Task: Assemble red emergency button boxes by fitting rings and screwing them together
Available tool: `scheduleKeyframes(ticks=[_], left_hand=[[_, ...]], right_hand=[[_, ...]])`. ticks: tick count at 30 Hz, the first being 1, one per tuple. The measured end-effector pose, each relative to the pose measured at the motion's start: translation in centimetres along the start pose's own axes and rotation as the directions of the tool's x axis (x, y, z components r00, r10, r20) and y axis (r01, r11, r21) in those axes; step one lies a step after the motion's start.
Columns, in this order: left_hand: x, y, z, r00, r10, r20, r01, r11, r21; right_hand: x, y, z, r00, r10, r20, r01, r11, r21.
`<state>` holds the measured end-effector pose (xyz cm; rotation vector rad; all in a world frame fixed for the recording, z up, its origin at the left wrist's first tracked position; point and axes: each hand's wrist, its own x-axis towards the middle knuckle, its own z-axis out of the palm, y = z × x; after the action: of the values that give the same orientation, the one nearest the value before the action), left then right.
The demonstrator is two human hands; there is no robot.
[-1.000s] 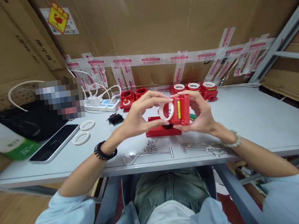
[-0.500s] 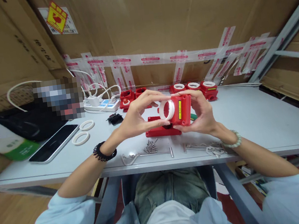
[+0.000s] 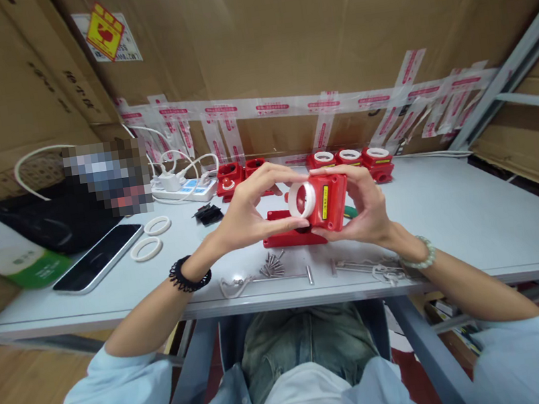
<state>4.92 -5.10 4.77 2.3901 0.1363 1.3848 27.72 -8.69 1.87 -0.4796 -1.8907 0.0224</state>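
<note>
Above the table my right hand [image 3: 369, 208] grips a red plastic housing [image 3: 339, 201] by its right side. A yellow label marks its front, and the housing is tilted to the left. My left hand [image 3: 249, 213] is closed round the white ring [image 3: 293, 207] on the housing's round opening, thumb below and fingers above. Under the held housing lies a red plate-like part [image 3: 287, 238], partly hidden by the hands. Closer to me is a small pile of metal screws [image 3: 272, 266], beside a thin metal rod with a crosspiece [image 3: 309, 275].
Similar red housings with white rings [image 3: 349, 156] line the back. More red parts [image 3: 230, 179] stand by a power strip [image 3: 187, 190]. At left lie two loose white rings [image 3: 146, 249], a phone [image 3: 100, 259] and small black pieces [image 3: 208, 214]. Chained metal pieces [image 3: 384, 271] lie near the front edge.
Almost nothing differs. The housing and both hands have shifted very slightly to the right, with the same grip on the housing and ring.
</note>
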Motion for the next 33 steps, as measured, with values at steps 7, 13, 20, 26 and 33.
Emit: scheduleKeyframes(ticks=[7,13,20,26,33], left_hand=[[0.05,0.21,0.03,0.999,-0.030,-0.014,0.031,0.999,0.036],[-0.09,0.14,0.38,0.996,-0.081,-0.036,0.082,0.996,0.024],[-0.27,0.15,0.62,0.991,-0.120,-0.059,0.121,0.993,0.001],[-0.10,0.10,0.14,0.999,-0.038,0.004,0.038,0.999,-0.001],[-0.07,0.10,0.07,0.997,0.010,0.075,-0.007,0.999,-0.047]], right_hand=[[-0.08,0.21,-0.05,1.000,-0.030,-0.001,0.030,0.998,-0.056],[0.01,0.01,0.01,0.997,-0.083,-0.003,0.083,0.994,-0.066],[0.08,-0.25,0.14,0.998,-0.068,-0.010,0.066,0.991,-0.119],[-0.03,0.17,-0.02,0.999,-0.050,-0.012,0.049,0.995,-0.086],[0.28,-0.17,0.08,0.999,0.028,-0.039,-0.028,1.000,0.000]])
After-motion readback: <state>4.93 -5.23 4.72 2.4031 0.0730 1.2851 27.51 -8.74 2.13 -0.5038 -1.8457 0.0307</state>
